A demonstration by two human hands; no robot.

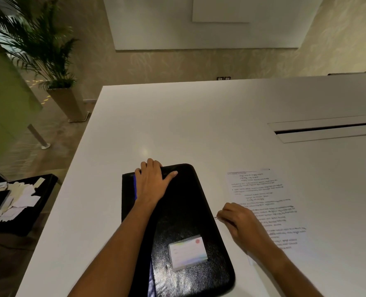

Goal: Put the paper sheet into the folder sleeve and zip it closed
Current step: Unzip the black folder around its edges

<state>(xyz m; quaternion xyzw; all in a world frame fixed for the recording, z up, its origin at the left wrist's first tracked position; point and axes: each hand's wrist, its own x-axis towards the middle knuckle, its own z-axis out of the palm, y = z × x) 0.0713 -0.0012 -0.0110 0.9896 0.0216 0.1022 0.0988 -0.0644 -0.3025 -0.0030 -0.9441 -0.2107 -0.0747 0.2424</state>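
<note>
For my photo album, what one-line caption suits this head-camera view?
Left hand flat on the black folder, right hand pinching at its edge beside the paper sheet.

Views: one only, the head camera, so no second view shares any part of the scene.
Position: above the near edge of the white table (177,116), at the person's head.
Direction: forward and down, over both forearms toward the far wall.
Nearness: close to the black folder (184,211), the left hand (152,179) and the right hand (240,221), which fill the lower middle.
Lens: wide-angle; the table edges spread and bend outward.
Reach: takes in the potted palm (38,43) at upper left and a side table (27,211) at left.
</note>
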